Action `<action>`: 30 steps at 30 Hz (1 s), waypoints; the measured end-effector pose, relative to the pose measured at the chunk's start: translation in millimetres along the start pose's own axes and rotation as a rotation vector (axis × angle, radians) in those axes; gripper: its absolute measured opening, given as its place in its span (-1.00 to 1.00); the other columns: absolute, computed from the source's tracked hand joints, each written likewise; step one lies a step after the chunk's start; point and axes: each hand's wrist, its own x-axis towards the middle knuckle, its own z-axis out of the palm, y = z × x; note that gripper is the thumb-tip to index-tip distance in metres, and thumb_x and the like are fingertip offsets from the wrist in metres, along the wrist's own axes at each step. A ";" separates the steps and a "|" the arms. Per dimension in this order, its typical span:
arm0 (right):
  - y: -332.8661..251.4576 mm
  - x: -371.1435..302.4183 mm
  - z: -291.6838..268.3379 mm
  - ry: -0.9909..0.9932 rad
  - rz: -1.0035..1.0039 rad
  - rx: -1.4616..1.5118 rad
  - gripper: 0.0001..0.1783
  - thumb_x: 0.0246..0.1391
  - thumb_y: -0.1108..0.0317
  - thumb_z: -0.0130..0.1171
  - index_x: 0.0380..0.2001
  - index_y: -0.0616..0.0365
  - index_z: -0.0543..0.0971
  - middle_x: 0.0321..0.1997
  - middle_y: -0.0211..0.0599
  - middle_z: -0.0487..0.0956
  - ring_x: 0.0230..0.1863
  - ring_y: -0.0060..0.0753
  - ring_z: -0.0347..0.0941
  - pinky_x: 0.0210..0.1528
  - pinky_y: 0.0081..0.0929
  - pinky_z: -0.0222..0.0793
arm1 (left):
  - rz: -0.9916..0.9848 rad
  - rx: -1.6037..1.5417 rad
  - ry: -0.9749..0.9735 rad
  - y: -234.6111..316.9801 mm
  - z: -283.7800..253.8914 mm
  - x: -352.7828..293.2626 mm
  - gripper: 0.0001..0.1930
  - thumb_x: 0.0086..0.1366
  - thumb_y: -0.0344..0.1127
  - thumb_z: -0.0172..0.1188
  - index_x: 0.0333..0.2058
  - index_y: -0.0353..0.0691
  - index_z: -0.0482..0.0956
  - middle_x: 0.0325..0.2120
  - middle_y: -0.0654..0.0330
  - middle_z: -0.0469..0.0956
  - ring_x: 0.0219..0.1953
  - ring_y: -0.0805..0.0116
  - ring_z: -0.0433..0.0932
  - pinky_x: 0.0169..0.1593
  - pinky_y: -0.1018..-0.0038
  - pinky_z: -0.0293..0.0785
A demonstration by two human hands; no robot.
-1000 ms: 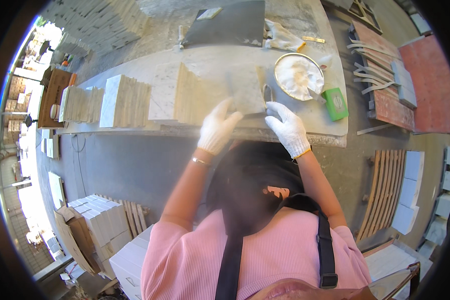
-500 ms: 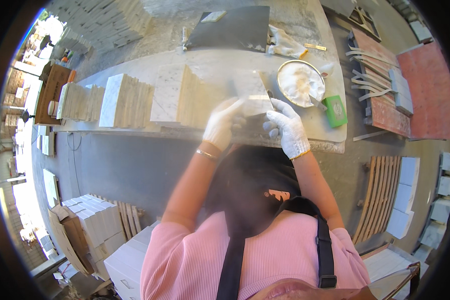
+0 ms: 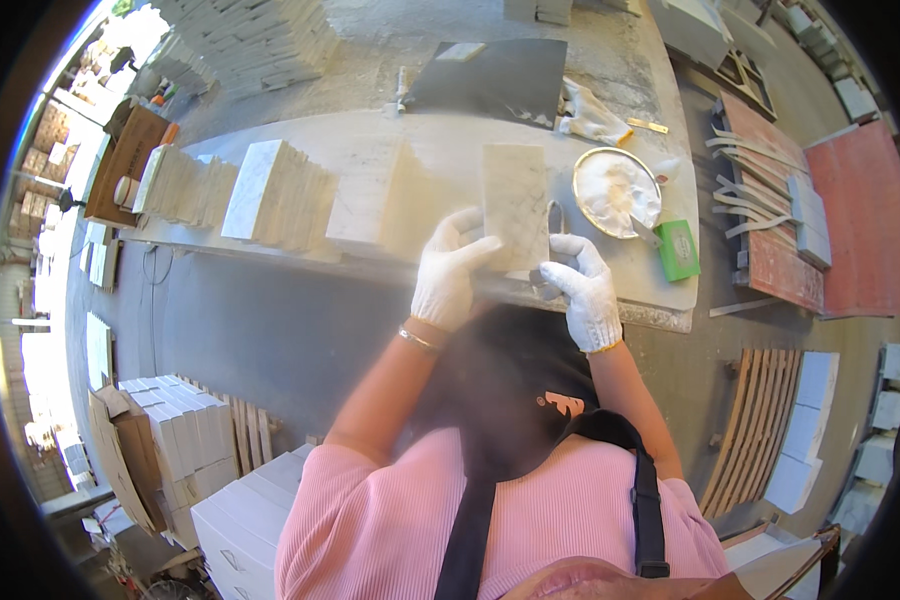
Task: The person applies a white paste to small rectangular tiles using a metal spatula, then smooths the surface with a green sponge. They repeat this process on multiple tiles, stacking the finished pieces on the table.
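A thin rectangular marble tile (image 3: 515,200), pale with grey veins, stands raised in front of me above the worktable. My left hand (image 3: 447,270), in a white knit glove, grips its left edge with the thumb in front. Beside the lower right corner is my right hand (image 3: 585,292), gloved alike, its fingers closed on a slim dark metal tool whose exact kind I cannot make out. A round tub of white paste (image 3: 617,192) stands to the right, with a scraper (image 3: 647,234) leaning in it. Next to it lies a green box (image 3: 678,250).
Rows of stacked tiles (image 3: 370,200) line the worktable (image 3: 450,130) to the left. A black sheet (image 3: 490,80) and a spare glove (image 3: 592,115) lie at the back. Past the right edge are a red board (image 3: 865,220) and a wooden pallet (image 3: 752,430).
The tile has gone from tilted to nearly upright, its face now turned toward me. Both hands have shifted slightly downward in the picture, and the whole view has moved a little.
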 end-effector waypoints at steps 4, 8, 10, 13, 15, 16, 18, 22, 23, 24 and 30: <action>-11.4 -9.3 5.1 -0.119 -0.050 -0.075 -0.57 0.23 0.49 0.19 0.16 0.30 0.53 -0.04 -0.13 0.68 -0.16 -0.35 0.67 -0.24 -0.49 0.53 | 0.200 0.093 0.106 39.7 -17.7 -14.8 -0.49 0.32 -0.45 0.27 0.23 -0.43 0.47 0.09 0.09 0.60 0.10 0.36 0.58 0.15 0.44 0.51; -11.7 -11.6 -1.0 -0.143 0.052 0.043 -0.66 0.24 0.47 0.21 0.08 0.24 0.58 -0.05 -0.25 0.69 -0.18 -0.45 0.63 -0.25 -0.56 0.50 | 0.390 0.261 0.300 95.1 -67.3 -24.4 -0.53 0.35 -0.43 0.26 0.21 -0.39 0.51 0.03 0.17 0.64 -0.01 0.41 0.62 0.06 0.48 0.54; -7.0 -11.6 -7.8 -0.106 0.084 0.051 -0.65 0.23 0.46 0.21 0.08 0.23 0.58 -0.07 -0.23 0.68 -0.21 -0.42 0.65 -0.29 -0.56 0.51 | 0.448 0.302 0.364 124.7 -102.5 -24.7 -0.58 0.38 -0.41 0.25 0.19 -0.36 0.54 -0.03 0.19 0.67 -0.10 0.44 0.64 -0.01 0.51 0.57; 2.1 -12.3 -17.7 -0.075 0.119 -0.005 -0.63 0.23 0.42 0.22 0.10 0.21 0.57 -0.06 -0.22 0.68 -0.22 -0.41 0.66 -0.31 -0.57 0.51 | 0.516 0.317 0.467 161.6 -155.5 -15.1 -0.64 0.42 -0.39 0.22 0.16 -0.33 0.58 -0.09 0.20 0.68 -0.16 0.45 0.66 -0.07 0.52 0.61; 6.7 -12.9 -22.4 -0.101 0.108 -0.013 -0.61 0.23 0.38 0.23 0.11 0.21 0.56 -0.06 -0.23 0.69 -0.22 -0.41 0.66 -0.29 -0.56 0.51 | 0.511 0.357 0.522 180.0 -187.0 -5.3 -0.66 0.44 -0.39 0.21 0.14 -0.32 0.60 -0.10 0.19 0.69 -0.16 0.44 0.67 -0.08 0.51 0.63; 8.0 -13.5 -24.4 -0.101 0.114 -0.020 -0.61 0.23 0.37 0.23 0.12 0.21 0.56 -0.06 -0.23 0.69 -0.21 -0.41 0.66 -0.28 -0.56 0.51 | 0.487 0.379 0.538 187.6 -201.3 -0.8 -0.67 0.44 -0.39 0.20 0.13 -0.31 0.60 -0.11 0.19 0.69 -0.16 0.44 0.68 -0.09 0.50 0.64; 9.3 -14.3 -27.0 -0.104 0.116 -0.037 -0.60 0.24 0.37 0.23 0.13 0.22 0.55 -0.07 -0.23 0.70 -0.21 -0.41 0.66 -0.28 -0.55 0.51 | 0.441 0.447 0.583 197.4 -225.0 6.5 -0.68 0.44 -0.38 0.20 0.12 -0.30 0.62 -0.11 0.20 0.69 -0.16 0.43 0.69 -0.11 0.47 0.66; 9.2 -14.0 -29.9 -0.100 0.105 -0.050 -0.61 0.27 0.40 0.19 0.15 0.22 0.54 -0.09 -0.20 0.68 -0.24 -0.44 0.65 -0.32 -0.62 0.50 | 0.350 0.580 0.580 204.8 -255.9 12.7 -0.69 0.43 -0.36 0.22 0.10 -0.29 0.64 -0.13 0.21 0.71 -0.18 0.45 0.69 -0.12 0.49 0.66; 9.0 -13.7 -30.6 -0.097 0.106 -0.048 -0.62 0.29 0.42 0.18 0.15 0.22 0.53 -0.09 -0.18 0.68 -0.26 -0.46 0.64 -0.35 -0.65 0.49 | 0.355 0.578 0.566 204.5 -259.5 13.7 -0.69 0.41 -0.35 0.24 0.08 -0.29 0.65 -0.14 0.21 0.71 -0.18 0.45 0.69 -0.13 0.50 0.65; 9.2 -13.5 -31.4 -0.088 0.111 -0.057 -0.62 0.29 0.41 0.18 0.15 0.23 0.53 -0.09 -0.19 0.68 -0.26 -0.46 0.64 -0.35 -0.65 0.49 | 0.359 0.580 0.559 204.1 -261.5 14.6 -0.68 0.40 -0.34 0.26 0.07 -0.29 0.66 -0.14 0.21 0.71 -0.18 0.46 0.69 -0.15 0.51 0.64; 12.7 -13.4 -35.8 -0.068 0.118 -0.079 -0.61 0.29 0.42 0.18 0.16 0.23 0.51 -0.09 -0.20 0.67 -0.27 -0.46 0.63 -0.34 -0.64 0.49 | 0.443 1.366 0.864 212.7 -247.1 7.9 -0.56 0.32 0.00 0.27 0.01 -0.19 0.73 -0.16 0.09 0.75 -0.07 0.11 0.69 0.03 0.28 0.55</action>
